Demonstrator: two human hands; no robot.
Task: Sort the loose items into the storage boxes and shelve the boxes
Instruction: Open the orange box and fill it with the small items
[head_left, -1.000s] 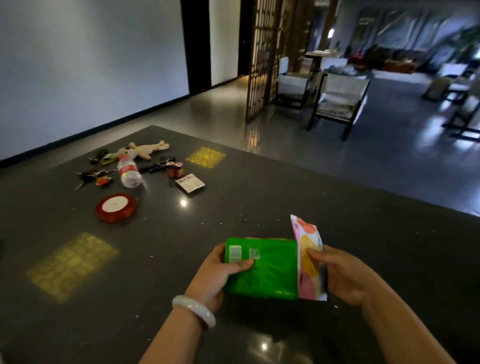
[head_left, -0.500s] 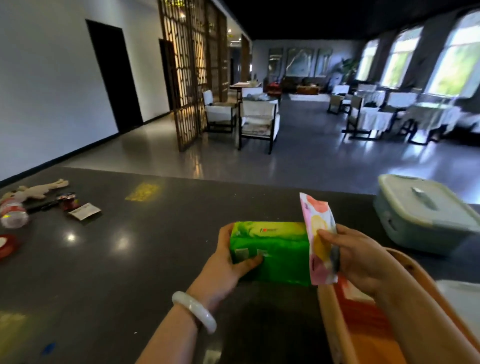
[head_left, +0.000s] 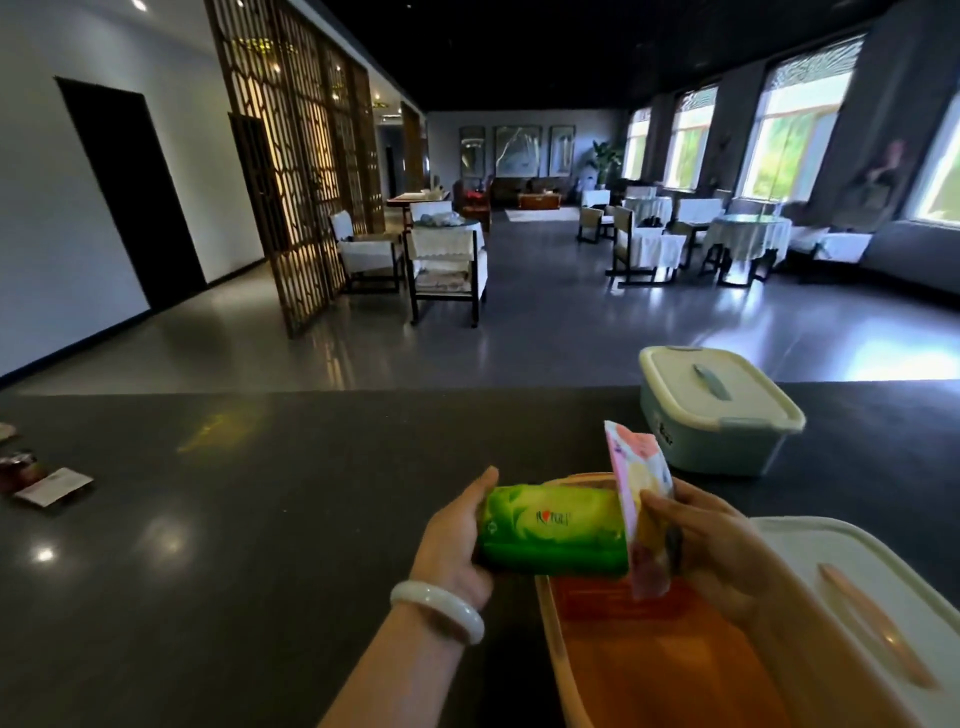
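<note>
A green tissue pack (head_left: 553, 530) is held at its left end by my left hand (head_left: 457, 540), which wears a white bangle. Its right end hangs over the rim of an open orange storage box (head_left: 556, 649). My right hand (head_left: 711, 540) grips a pink and yellow pouch (head_left: 641, 499) upright against the pack's right end, above the orange box. A cream lid (head_left: 857, 613) lies at the right of the orange box. A closed pale green storage box (head_left: 722, 410) with a cream lid stands behind on the dark table (head_left: 260, 519).
A small white card (head_left: 52, 486) and a red item (head_left: 18, 467) lie at the table's far left edge. Beyond the table is a grey floor with chairs, cloth-covered tables and a wooden lattice screen.
My view swung right, leaving most loose items out of frame. Both hands carried the green pack and the pouch to the right, over the orange box that came into view.
</note>
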